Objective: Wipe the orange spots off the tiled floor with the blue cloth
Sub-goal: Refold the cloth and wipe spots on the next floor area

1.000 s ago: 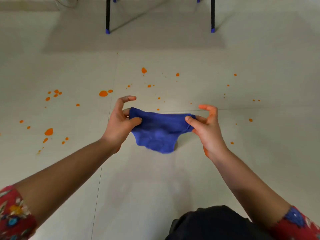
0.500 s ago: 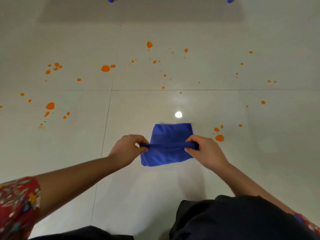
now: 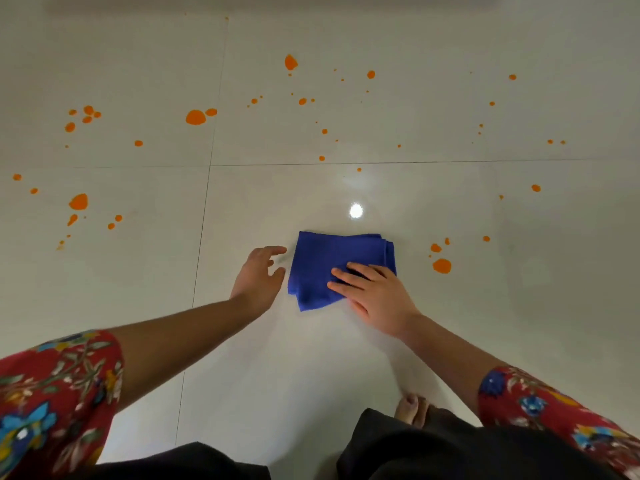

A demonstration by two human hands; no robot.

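— Where is the cloth on your screen?

— I see the folded dark-blue fabric cloth [image 3: 329,265] lying flat on the glossy pale tiled floor [image 3: 304,358], near the person; a round bright reflection of light [image 3: 356,211] is just beyond it.

— And the hands?

— The right hand [image 3: 379,297] rests flat on the near right part of the cloth, fingers straight, gripping nothing; the left hand [image 3: 258,278] is just beside the cloth's left edge, fingers loosely spread, holding nothing; I cannot tell if its thumb touches the fabric.

— The spots?

— One large round orange spot [image 3: 442,265] is near the cloth's right side, apart from it; many smaller orange spots [image 3: 301,101] are scattered farther away.
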